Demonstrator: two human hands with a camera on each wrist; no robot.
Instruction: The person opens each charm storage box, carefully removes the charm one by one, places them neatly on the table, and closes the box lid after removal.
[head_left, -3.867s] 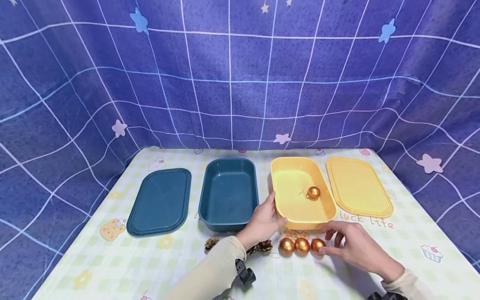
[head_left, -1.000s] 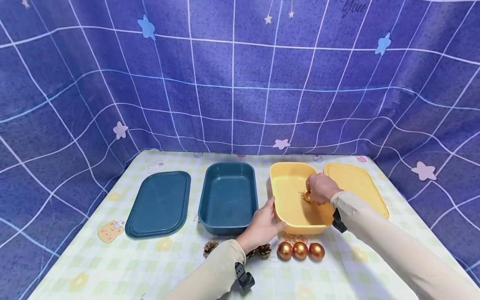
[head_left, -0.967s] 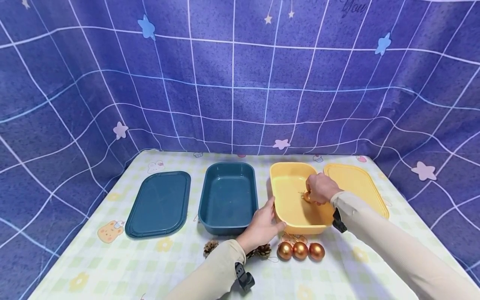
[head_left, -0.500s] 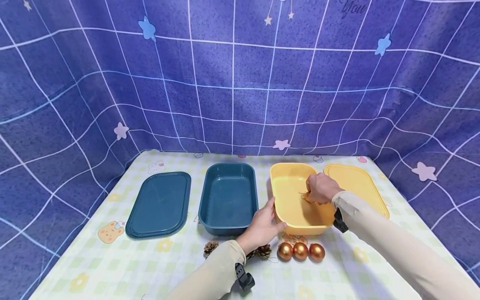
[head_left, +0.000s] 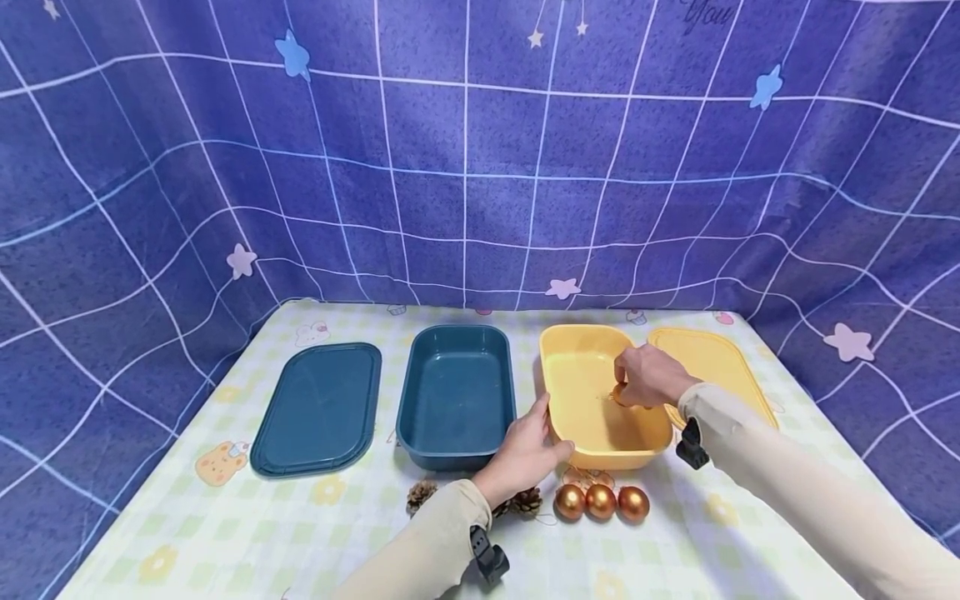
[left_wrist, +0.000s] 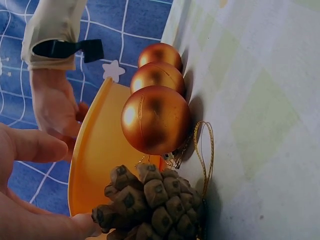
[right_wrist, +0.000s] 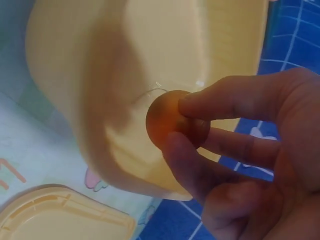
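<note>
In the head view, my right hand [head_left: 647, 375] reaches into the yellow box [head_left: 581, 417]. It pinches a shiny copper-gold ball ornament [right_wrist: 160, 122] between thumb and fingers, and a thin hanging loop trails from the ball. At the box's near left corner rests my left hand [head_left: 522, 454], its thumb toward the front wall and its fingers along the left side. Three more ball ornaments [head_left: 601, 502] lie in a row on the cloth before the box. Pine cones [head_left: 528, 501] sit beside them, partly hidden by the left forearm; one pine cone [left_wrist: 155, 205] is close in the left wrist view.
A dark blue box [head_left: 459, 400] stands left of the yellow one, its inside showing bare. The dark blue lid [head_left: 318, 408] lies at the far left, the yellow lid [head_left: 716, 367] at the right. A blue patterned curtain [head_left: 465, 167] hangs behind the table.
My right hand has gone from the ornament row into the yellow box and taken hold of the ornament there, then shifted slightly right with it. The left hand stays at the corner.
</note>
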